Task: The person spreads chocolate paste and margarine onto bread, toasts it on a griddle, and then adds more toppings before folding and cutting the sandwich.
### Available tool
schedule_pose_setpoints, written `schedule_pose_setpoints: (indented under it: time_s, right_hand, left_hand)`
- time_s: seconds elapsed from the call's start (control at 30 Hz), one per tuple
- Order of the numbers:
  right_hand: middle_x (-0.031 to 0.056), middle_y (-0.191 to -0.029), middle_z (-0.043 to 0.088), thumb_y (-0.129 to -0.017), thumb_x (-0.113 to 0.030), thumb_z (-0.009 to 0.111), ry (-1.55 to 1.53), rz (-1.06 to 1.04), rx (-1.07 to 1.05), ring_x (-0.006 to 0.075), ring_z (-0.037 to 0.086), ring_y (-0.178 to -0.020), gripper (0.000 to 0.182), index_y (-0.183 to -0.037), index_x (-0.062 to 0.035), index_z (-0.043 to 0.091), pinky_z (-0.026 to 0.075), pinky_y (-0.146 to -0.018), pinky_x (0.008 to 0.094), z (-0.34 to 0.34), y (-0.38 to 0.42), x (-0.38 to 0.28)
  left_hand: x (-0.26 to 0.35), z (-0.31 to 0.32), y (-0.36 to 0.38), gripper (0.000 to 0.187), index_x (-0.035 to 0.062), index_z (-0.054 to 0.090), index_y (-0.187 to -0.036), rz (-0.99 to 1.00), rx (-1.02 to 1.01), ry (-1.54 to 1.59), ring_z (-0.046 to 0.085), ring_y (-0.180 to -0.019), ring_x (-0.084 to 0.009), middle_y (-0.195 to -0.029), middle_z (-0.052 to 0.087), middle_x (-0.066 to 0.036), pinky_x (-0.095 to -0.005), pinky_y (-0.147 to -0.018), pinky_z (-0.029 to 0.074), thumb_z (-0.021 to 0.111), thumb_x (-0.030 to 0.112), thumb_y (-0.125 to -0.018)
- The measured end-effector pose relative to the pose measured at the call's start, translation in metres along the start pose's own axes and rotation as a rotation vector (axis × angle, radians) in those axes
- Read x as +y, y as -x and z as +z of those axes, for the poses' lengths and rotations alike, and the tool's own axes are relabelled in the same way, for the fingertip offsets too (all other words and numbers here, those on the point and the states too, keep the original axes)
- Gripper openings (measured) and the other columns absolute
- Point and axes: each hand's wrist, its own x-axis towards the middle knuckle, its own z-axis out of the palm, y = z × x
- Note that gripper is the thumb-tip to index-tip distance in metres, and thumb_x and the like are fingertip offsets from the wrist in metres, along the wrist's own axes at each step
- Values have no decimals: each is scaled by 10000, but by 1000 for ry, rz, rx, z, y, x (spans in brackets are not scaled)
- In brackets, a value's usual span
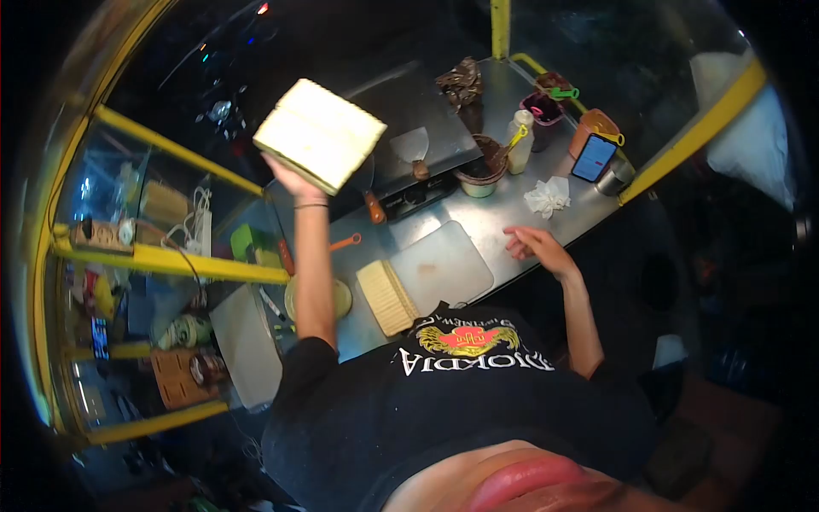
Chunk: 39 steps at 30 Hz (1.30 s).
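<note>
My left hand (294, 181) is raised over the far left of the counter, gripping a pale block of bread (321, 135) from below. The block has ridged edges, and its upper face is washed out by glare. Most of the fingers are hidden behind it. A second ridged block of bread (386, 297) lies on the counter close to my body, beside a cutting board (439, 266). My right hand (533, 245) hovers to the right of that board with its fingers apart and nothing in it. Nearest to it is a crumpled white tissue (548, 196).
A dark griddle (375, 111) with a scraper (411, 147) on it spans the back. To the right stand a chocolate-smeared tub (480, 183), a squeeze bottle (521, 141), an orange tub (593, 128), a phone (595, 157) and a metal cup (615, 177). Yellow posts (695, 132) frame the stall.
</note>
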Motion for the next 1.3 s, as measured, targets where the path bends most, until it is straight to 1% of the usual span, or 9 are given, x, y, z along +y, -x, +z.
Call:
schedule_pose_setpoints:
  time_s: [0.2, 0.3, 0.67, 0.8, 0.9, 0.93, 1.03, 1.17, 1.3]
  right_hand:
    - [47, -943, 658, -1029, -323, 488, -213, 129, 315, 110, 629, -814, 372, -1240, -41, 608, 512, -732, 239, 22, 91, 62]
    - [51, -948, 662, -1029, -331, 485, -289, 190, 374, 120, 637, -810, 380, -1257, -49, 597, 521, -735, 245, 44, 120, 91]
    - [134, -1061, 650, -885, -593, 584, -755, 771, 900, 262, 675, -901, 631, -1241, -72, 588, 556, -779, 471, 142, 318, 349]
    - [76, -759, 653, -937, -527, 554, -495, 671, 800, 188, 669, -710, 530, -1165, -55, 628, 537, -597, 334, 74, 280, 384]
    - [81, -516, 544, -989, -429, 521, -316, 555, 822, 154, 535, -398, 413, -1086, -34, 594, 372, -346, 293, 0, 196, 302]
    - [83, -554, 570, -987, -364, 545, -95, 427, 774, 154, 550, -417, 359, -1101, -26, 589, 378, -365, 299, -32, 171, 294]
    - [204, -872, 693, -916, -251, 594, 508, 148, 830, 425, 653, -879, 302, -1087, -5, 625, 514, -781, 464, -97, 88, 202]
    - [214, -890, 695, -910, -263, 604, 627, -12, 638, 427, 655, -884, 289, -1013, 1, 658, 511, -784, 480, -137, 0, 105]
    - [243, -1076, 663, -901, -364, 632, 916, -145, 538, 435, 621, -1002, 451, -1215, -43, 593, 497, -839, 476, -143, -54, 74]
  left_hand:
    - [-21, -40, -127, 803, 88, 377, -1475, -323, -230, -991, 469, -1304, -240, -1392, 509, -142, -423, -1048, 411, 231, 693, -968]
    - [-108, -86, -122, 665, 78, 325, -1506, 245, -723, -2181, 262, -1444, -354, -1532, 348, -181, -508, -1181, 147, 219, 520, -1021]
    - [-165, -72, -156, 666, 63, 332, -1493, 117, -498, -2303, 231, -1427, -463, -1553, 258, -246, -575, -1146, 201, 254, 518, -1013]
    - [-153, -67, -141, 694, 65, 305, -1501, 50, -547, -2230, 206, -1437, -456, -1560, 237, -249, -595, -1148, 167, 269, 542, -999]
    - [-132, -54, -157, 540, 38, 528, -1356, -268, -583, -1954, 597, -1173, -365, -1314, 567, -254, -427, -996, 445, 466, 418, -977]
    - [-132, -56, -150, 411, 23, 573, -1286, 71, -525, -1811, 663, -993, -309, -1223, 651, -142, -403, -873, 503, 521, 305, -992]
    - [-105, 39, -18, 305, -13, 582, -1239, 104, -381, -1046, 612, -717, -117, -922, 646, -93, -239, -661, 502, 451, 182, -1045]
    - [-95, 69, 155, 258, -22, 623, -1131, 273, -104, -906, 475, -474, -69, -642, 563, -42, -196, -395, 347, 508, 179, -1018]
    - [-110, -10, 264, 298, -39, 611, -1163, 258, 400, -1283, 624, -745, -170, -820, 644, -117, -295, -686, 510, 574, 188, -973]
